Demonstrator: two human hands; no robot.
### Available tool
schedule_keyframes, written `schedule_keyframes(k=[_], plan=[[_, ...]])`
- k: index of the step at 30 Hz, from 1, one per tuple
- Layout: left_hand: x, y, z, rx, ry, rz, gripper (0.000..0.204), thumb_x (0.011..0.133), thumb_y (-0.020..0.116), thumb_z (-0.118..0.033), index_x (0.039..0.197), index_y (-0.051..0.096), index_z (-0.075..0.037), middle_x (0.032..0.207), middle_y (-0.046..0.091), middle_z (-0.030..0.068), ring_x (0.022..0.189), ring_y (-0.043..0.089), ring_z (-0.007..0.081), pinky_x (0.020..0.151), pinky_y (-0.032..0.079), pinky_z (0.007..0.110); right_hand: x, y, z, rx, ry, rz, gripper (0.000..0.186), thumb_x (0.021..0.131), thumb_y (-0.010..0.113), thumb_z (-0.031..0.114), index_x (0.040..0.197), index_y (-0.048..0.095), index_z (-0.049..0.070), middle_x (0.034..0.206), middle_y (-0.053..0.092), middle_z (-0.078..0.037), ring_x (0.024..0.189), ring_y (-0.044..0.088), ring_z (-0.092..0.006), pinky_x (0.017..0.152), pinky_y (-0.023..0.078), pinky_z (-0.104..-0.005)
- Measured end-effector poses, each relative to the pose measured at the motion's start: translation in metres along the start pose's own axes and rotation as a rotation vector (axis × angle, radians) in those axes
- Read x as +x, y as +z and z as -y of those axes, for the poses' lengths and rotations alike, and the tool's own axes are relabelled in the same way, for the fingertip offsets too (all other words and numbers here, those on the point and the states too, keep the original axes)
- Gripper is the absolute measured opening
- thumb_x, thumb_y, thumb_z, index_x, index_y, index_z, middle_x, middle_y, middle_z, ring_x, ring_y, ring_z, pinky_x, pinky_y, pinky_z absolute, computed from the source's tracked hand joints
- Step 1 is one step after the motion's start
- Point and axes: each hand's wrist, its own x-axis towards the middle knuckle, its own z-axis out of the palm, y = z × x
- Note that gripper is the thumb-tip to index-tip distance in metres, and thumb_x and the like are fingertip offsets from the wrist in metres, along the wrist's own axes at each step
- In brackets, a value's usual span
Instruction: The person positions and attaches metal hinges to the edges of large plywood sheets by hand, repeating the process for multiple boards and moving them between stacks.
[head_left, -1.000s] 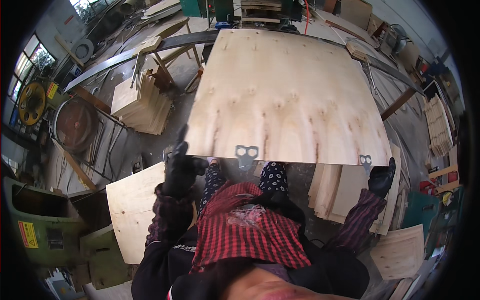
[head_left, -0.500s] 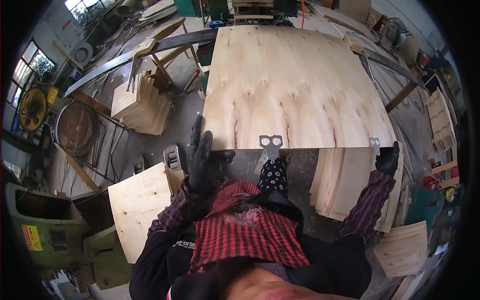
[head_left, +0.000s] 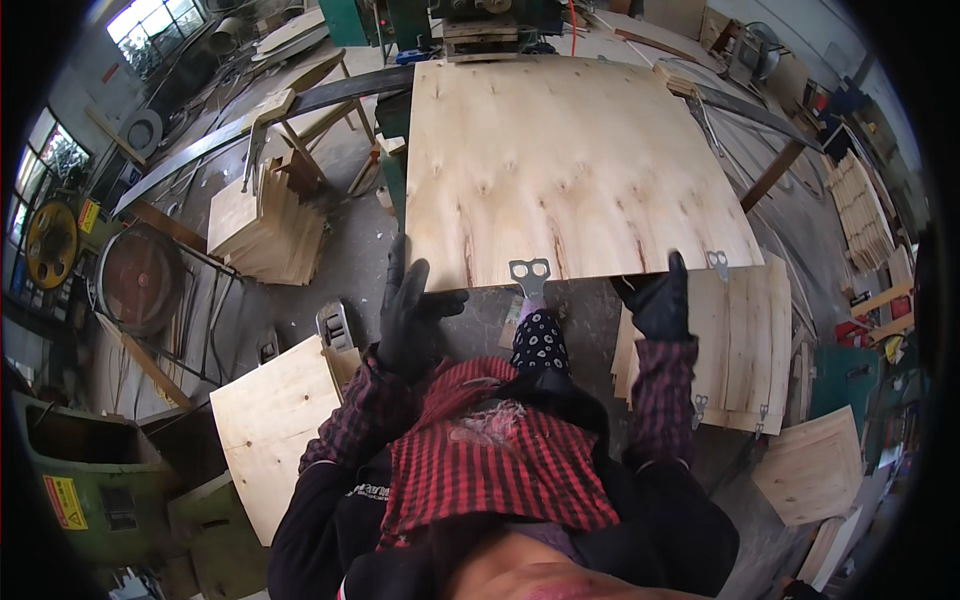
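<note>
A large plywood board (head_left: 560, 160) lies raised in front of me, its far end at a machine (head_left: 480, 30). My gloved left hand (head_left: 410, 305) is at the near left corner, fingers spread and open. My gloved right hand (head_left: 650, 295) grips the near edge right of centre, one finger up over the edge, others partly hidden beneath. A grey metal plate with two holes (head_left: 530, 275) sits on the near edge between my hands; a smaller metal plate (head_left: 718, 263) is on that edge right of my right hand.
Stacked panels stand at left (head_left: 255, 225) and far right (head_left: 860, 215). More sheets lie low at my left (head_left: 270, 420) and right (head_left: 740, 360). A long metal rail (head_left: 350, 90) crosses behind. Green machinery (head_left: 100, 450) and a round fan-like guard (head_left: 140, 275) are at left.
My right hand has moved left along the near edge, away from the right corner. My left hand shifted right and its fingers spread. The board sits slightly higher in the picture.
</note>
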Motion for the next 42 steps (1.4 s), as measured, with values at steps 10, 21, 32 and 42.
schedule_keyframes(k=[10,21,32,42], plan=[[0.034,-0.106,0.01,0.38,0.184,-0.005,0.045,0.09,0.051,-0.031,0.127,0.046,-0.005,0.108,0.058,0.011,0.094,0.059,0.0249,0.081,0.049,0.036,-0.088,0.035,-0.004,-0.302,-0.153,-0.269,0.032,0.091,0.052,0.02,0.117,0.054,0.001,0.106,0.063,-0.009,0.094,0.062,-0.0194,0.08,0.053,-0.0342],[-0.043,0.075,0.014,-0.055,-0.618,0.411,0.049,0.087,0.05,-0.025,0.13,0.041,-0.001,0.117,0.056,0.0159,0.103,0.057,0.0261,0.09,0.047,0.038,-0.25,-0.025,0.017,-0.306,-0.447,-0.62,0.033,0.091,0.049,0.021,0.115,0.054,-0.002,0.104,0.062,-0.011,0.092,0.061,-0.0176,0.079,0.048,-0.0295],[0.043,0.191,0.205,0.77,-0.644,0.962,0.056,0.091,0.049,-0.026,0.139,0.028,-0.007,0.126,0.048,0.021,0.114,0.05,0.0304,0.094,0.042,0.039,-0.314,-0.185,0.161,-0.149,-0.965,-0.663,0.041,0.088,0.055,0.016,0.127,0.045,0.005,0.12,0.056,-0.014,0.111,0.055,-0.0264,0.094,0.045,-0.0392],[0.082,-0.3,0.187,1.694,-0.171,0.089,0.069,0.082,0.063,-0.032,0.129,0.032,0.008,0.101,0.058,0.0207,0.091,0.058,0.0301,0.079,0.045,0.038,-0.201,-0.349,0.007,-0.582,-0.078,-1.238,0.038,0.092,0.048,0.024,0.125,0.045,0.007,0.119,0.055,-0.017,0.107,0.055,-0.0295,0.09,0.045,-0.0412]])
